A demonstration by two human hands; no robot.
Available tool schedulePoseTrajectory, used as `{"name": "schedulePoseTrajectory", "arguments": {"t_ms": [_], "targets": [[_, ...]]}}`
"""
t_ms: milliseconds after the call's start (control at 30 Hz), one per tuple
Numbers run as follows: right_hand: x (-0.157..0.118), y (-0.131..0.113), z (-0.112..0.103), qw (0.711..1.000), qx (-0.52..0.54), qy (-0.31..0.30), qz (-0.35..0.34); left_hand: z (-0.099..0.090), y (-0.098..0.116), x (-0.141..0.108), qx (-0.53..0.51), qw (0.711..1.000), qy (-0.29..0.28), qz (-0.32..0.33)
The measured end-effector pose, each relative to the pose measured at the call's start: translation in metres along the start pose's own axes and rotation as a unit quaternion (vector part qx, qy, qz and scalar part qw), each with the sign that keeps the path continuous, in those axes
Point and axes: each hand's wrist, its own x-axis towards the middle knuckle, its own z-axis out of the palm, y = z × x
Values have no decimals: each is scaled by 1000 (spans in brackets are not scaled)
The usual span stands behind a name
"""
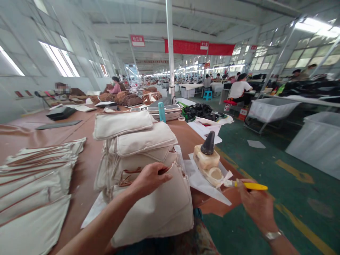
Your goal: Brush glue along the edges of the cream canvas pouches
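Observation:
A yellow-handled brush [255, 186] is in my right hand [256, 202], its pale bristle end beside the mouth of a glue-stained plastic container [206, 161]. A dark cone [208, 143] stands on top of that container. My left hand [152, 179] is closed at the upper edge of a cream fabric piece [162, 205] near the front of the table. Behind it rises a stack of cream fabric pieces [146, 138].
More cream pieces with brown edging [37, 177] lie fanned on the brown table [85, 156] at left. White paper [195, 177] lies under the container. A teal bottle [162, 112] and black straps [202, 112] sit farther back. People work beyond, near white bins [273, 108].

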Motion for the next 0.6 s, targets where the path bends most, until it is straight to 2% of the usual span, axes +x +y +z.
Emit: {"name": "schedulePoseTrajectory", "arguments": {"t_ms": [100, 167, 233, 333, 400, 500, 600], "targets": [[-5, -28, -10, 997, 32, 21, 61, 2, 5, -7, -63, 998, 6, 6], [-8, -56, -10, 986, 136, 23, 98, 5, 9, -12, -86, 996, 17, 7], [-12, -85, -4, 951, 282, -5, 123, 7, 12, -17, -96, 995, 19, 9], [-18, -116, 13, 902, 403, -68, 139, 9, 16, -25, -84, 996, 21, 13], [-21, -127, 25, 893, 418, -101, 134, 10, 20, -31, -78, 997, 17, 18], [-21, -135, 40, 898, 402, -134, 114, 12, 25, -39, -89, 996, 8, 27], [-16, -136, 45, 908, 383, -130, 107, 13, 28, -44, -101, 994, 4, 30]]}}
